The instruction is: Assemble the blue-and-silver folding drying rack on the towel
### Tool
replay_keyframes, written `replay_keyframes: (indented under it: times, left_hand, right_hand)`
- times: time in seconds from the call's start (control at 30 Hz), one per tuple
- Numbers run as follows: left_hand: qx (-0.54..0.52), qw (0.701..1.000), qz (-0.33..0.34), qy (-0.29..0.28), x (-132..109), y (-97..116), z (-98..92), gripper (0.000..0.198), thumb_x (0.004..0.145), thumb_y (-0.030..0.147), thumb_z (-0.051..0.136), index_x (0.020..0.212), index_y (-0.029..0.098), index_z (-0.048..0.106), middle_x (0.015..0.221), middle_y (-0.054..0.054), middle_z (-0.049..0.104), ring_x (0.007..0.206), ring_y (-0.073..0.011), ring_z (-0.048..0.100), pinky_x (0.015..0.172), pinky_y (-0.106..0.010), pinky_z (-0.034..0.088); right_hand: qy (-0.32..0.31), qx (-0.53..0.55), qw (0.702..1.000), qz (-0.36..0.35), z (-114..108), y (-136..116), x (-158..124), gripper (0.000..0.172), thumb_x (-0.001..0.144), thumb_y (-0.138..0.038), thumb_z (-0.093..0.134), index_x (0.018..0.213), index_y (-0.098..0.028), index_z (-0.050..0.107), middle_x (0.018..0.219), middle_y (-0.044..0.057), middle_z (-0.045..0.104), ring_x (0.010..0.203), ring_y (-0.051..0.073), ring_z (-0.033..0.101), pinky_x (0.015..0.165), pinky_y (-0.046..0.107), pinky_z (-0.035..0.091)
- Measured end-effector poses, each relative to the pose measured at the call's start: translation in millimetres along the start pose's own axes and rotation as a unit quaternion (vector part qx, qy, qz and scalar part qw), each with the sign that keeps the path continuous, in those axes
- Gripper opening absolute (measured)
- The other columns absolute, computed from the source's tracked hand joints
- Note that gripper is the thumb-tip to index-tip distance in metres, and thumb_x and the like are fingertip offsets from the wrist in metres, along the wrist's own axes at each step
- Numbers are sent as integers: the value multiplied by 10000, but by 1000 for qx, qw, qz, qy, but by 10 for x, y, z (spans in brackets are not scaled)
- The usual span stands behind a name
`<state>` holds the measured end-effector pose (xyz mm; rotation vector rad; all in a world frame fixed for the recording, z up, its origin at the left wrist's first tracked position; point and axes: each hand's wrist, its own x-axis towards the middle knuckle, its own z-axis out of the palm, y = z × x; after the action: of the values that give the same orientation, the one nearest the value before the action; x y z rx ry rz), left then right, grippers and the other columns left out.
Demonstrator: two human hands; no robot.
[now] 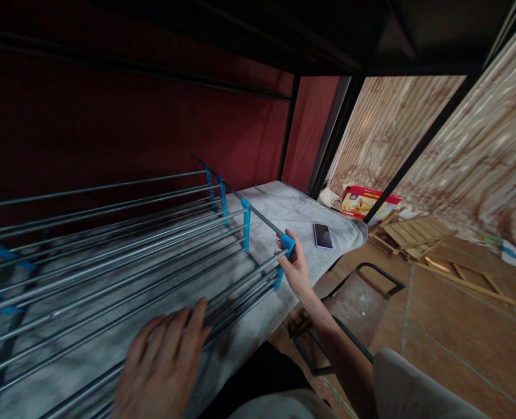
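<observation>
While the blue corner joint (pixel 288 245) of the metal rack (pixel 153 247) is held in the narrow grip of the right hand (pixel 296 269), the left hand (pixel 164 361) is laid over the near rods (pixel 249 279); whether its grip is closed around one cannot be told. The rack is supported on a grey sheet (pixel 266 198), and a phone (pixel 323 237) is seen near the right hand.

We appear to be in a home's bedroom: a black metal bunk frame (pixel 340 135) rises around and above a grey bedsheet (pixel 270 201), patterned curtains (pixel 415 110) hang at the far right, and a metal-framed chair (pixel 358 299) stands on the tiled floor (pixel 449 331).
</observation>
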<state>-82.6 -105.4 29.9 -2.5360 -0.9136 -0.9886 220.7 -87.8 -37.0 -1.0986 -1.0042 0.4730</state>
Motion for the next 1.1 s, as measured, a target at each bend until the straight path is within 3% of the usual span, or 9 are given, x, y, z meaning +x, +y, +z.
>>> replay_keyframes:
  times: [0.07, 0.17, 0.23, 0.33, 0.6, 1.1]
  left_hand:
    - [50, 996, 27, -71, 292, 291, 280, 417, 946, 167, 544, 1362, 143, 531, 1150, -122, 647, 1035, -270, 601, 962, -443, 459]
    - [42, 989, 36, -134, 761, 702, 638, 445, 924, 78, 523, 1363, 150, 518, 1117, -95, 641, 1005, -239, 606, 900, -394, 494]
    - [28, 986, 29, -163, 993, 869, 783, 409, 934, 68, 488, 1330, 160, 538, 1061, -77, 638, 950, -222, 618, 811, -358, 518]
    - [29, 980, -3, -197, 1171, 949, 864, 355, 949, 66, 442, 1268, 151, 572, 1006, -75, 629, 888, -215, 631, 712, -332, 517]
    - [-6, 976, -35, -216, 1230, 900, 829, 429, 979, 135, 415, 1380, 271, 478, 1009, -59, 626, 850, -205, 640, 651, -311, 472]
    - [-16, 977, -40, -209, 1201, 888, 840, 418, 985, 167, 447, 1386, 278, 491, 1022, -49, 648, 836, -201, 646, 659, -320, 472]
  right_hand:
    - [-10, 6, 1000, -7, -5, -10, 5, 648, 862, -401, 688, 1444, -298, 422, 1388, 82, 570, 1199, 222, 590, 1084, 420, 442]
    - [-22, 12, 1000, -15, -8, -28, 5, 597, 874, -343, 649, 1428, -283, 434, 1386, 80, 572, 1233, 218, 571, 1120, 434, 404]
    - [-23, 4, 1000, -14, -5, -33, 2, 575, 886, -312, 608, 1430, -279, 427, 1384, 78, 575, 1219, 209, 576, 1123, 436, 399]
    - [-13, -10, 1000, -10, 6, -27, 5, 544, 905, -293, 568, 1428, -273, 417, 1353, 78, 597, 1170, 196, 595, 1094, 422, 426]
    - [-6, -24, 999, -24, 15, 12, 11, 502, 937, -359, 565, 1410, -263, 429, 1347, 79, 603, 1265, 218, 547, 1141, 444, 368]
    - [-8, -43, 998, -33, 58, -31, -9, 461, 939, -329, 534, 1384, -252, 441, 1323, 80, 608, 1242, 210, 556, 1143, 446, 366]
